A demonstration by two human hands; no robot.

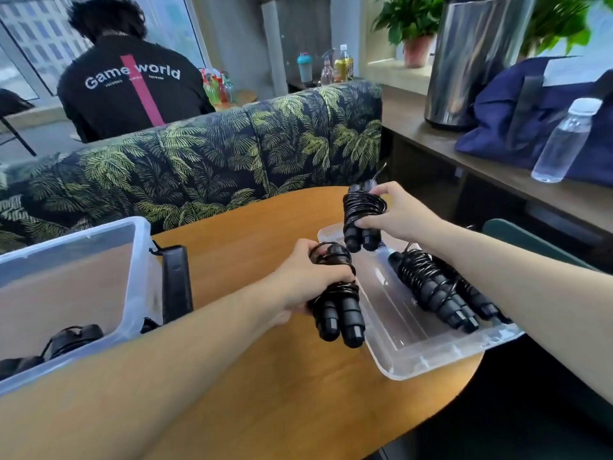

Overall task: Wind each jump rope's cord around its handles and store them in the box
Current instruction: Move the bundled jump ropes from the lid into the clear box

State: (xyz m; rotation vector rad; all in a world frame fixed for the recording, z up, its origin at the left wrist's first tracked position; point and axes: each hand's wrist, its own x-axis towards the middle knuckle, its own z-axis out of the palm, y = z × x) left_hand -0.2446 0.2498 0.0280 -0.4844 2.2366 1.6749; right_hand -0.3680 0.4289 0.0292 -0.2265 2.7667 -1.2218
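The left hand (306, 277) has its grip closed around a wound black jump rope (336, 307), held above the wooden bench (252, 227) just left of a shallow clear tray (414, 353). The right hand (394, 210) pinches a second wound rope (361, 214) over the tray's far end. Two more wound ropes (431, 287) lie in the tray. The clear storage box (139, 260), at near left, holds dark ropes (69, 340).
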